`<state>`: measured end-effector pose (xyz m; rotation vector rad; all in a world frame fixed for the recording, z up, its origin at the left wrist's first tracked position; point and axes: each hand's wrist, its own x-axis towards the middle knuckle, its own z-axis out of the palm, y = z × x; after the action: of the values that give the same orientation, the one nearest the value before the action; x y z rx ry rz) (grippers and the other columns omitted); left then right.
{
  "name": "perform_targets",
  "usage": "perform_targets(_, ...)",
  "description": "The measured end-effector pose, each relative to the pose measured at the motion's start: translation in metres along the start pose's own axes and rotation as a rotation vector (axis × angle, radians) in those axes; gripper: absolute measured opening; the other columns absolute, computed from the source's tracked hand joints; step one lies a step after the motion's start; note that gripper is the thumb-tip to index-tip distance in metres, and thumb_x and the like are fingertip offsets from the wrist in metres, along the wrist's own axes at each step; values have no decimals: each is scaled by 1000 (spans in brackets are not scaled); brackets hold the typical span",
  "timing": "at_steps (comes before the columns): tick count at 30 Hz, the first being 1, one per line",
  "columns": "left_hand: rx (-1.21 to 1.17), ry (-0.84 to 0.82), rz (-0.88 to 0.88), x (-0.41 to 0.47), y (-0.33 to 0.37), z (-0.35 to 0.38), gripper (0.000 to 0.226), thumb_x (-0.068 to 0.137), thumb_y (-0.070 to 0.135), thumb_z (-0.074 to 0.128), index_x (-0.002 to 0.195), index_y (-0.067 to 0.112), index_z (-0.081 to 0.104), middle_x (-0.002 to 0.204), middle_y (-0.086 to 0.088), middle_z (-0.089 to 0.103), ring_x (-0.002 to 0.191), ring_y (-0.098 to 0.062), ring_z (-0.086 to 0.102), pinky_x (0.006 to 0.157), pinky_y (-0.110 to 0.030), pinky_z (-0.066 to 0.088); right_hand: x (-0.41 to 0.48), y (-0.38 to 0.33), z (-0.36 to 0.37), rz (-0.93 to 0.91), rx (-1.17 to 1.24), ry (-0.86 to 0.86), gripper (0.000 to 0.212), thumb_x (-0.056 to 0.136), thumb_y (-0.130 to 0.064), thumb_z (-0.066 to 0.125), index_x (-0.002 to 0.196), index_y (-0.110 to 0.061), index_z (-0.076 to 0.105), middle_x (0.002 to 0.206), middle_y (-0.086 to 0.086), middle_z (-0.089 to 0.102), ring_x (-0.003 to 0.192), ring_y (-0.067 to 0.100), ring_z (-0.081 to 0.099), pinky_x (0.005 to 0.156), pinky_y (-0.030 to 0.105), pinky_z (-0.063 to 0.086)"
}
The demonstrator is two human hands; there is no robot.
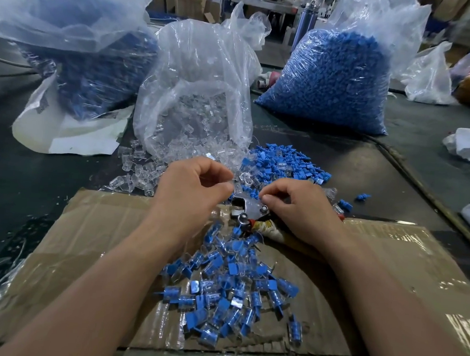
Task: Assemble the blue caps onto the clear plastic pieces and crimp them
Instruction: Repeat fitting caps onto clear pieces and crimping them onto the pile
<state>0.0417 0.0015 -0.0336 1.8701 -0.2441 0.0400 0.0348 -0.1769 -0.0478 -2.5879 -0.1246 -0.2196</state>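
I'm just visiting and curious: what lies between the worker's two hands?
In the head view, a metal plier-like tool lies between the left hand and the right hand, with loose blue caps and clear pieces just beyond it.

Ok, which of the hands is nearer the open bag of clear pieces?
Left. The left hand is just in front of the bag of clear pieces, at its mouth; the right hand is farther right, in front of the loose blue caps.

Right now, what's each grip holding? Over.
Left grip pinches clear piece. Right grip pinches blue cap. Not joined yet. Crimping tool beneath, nothing blocking.
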Motion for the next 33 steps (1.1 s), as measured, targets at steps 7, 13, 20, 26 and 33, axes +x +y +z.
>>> perform_targets(7,-101,-8,-41,0,1,-3,15,78,8,68,74,22,68,66,11,67,60,1,61,59,-16,52,-8,-8,-7,2,255,253,20,81,-7,66,89,-26,66,79,-21,59,75,-5,59,72,4,45)
perform_targets(13,-298,-98,-124,-1,4,-4,8,80,0,64,74,7,64,61,-1,66,58,-14,65,57,-21,54,-18,-29,-13,-57,618,403,34,76,1,69,78,-32,62,69,-13,65,69,4,65,70,16,53)
perform_targets(20,-348,-154,-112,-5,9,0,8,81,-2,62,81,6,63,63,-8,68,56,-16,66,51,-22,54,-26,-43,-2,-151,568,388,35,76,1,71,78,-33,61,71,-12,64,69,4,64,66,14,51)
perform_targets(26,-375,-171,-89,-6,12,0,12,79,-5,63,80,6,62,68,-14,69,57,-17,67,51,-22,55,-26,-45,1,-191,414,426,29,75,1,70,79,-26,60,74,-17,61,72,1,60,65,9,47)
perform_targets(33,-290,-206,0,-7,9,1,17,78,-6,63,77,11,60,62,-5,69,57,-16,67,51,-22,54,-28,-47,-2,-180,430,335,32,72,-4,75,72,-31,58,66,-17,59,67,-1,60,61,9,47)
